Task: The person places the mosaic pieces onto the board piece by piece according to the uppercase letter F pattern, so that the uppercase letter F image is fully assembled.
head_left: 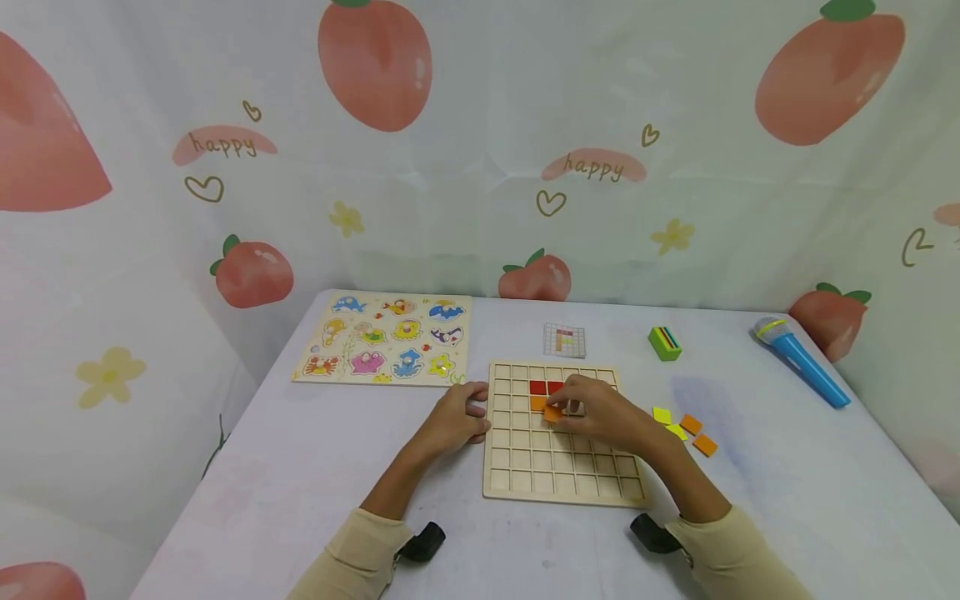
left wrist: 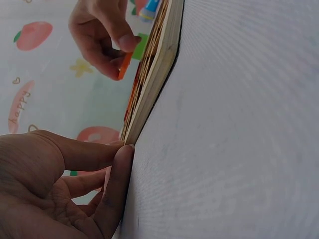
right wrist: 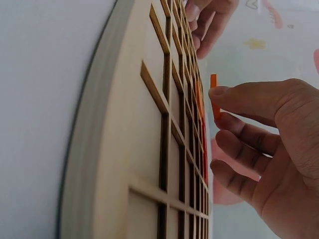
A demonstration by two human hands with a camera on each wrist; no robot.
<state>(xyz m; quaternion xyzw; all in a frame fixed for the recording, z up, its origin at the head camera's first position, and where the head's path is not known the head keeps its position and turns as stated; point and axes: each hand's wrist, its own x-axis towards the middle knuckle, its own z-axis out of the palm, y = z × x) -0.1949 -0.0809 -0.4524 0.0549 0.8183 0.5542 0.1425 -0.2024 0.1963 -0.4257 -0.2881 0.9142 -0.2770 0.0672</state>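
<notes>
Table point(head_left: 300, 467): orange tile point(head_left: 552, 413) between right-hand fingertips point(head_left: 564, 408)

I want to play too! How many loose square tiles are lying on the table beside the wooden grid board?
4: two yellow square tiles and two orange square tiles, right of the board.

Pale table point(head_left: 315, 467) w/ peach-print "happy" curtain point(head_left: 480, 167) behind & both sides; soft even light.

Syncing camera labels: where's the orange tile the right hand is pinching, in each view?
Head: orange tile at centre, over the grid board's upper rows, in the right hand.
Left wrist: top left, pinched edge-on beside the board.
Right wrist: upper right, at the fingertips, just off the board.
Shared landmark: wooden grid board.
</notes>
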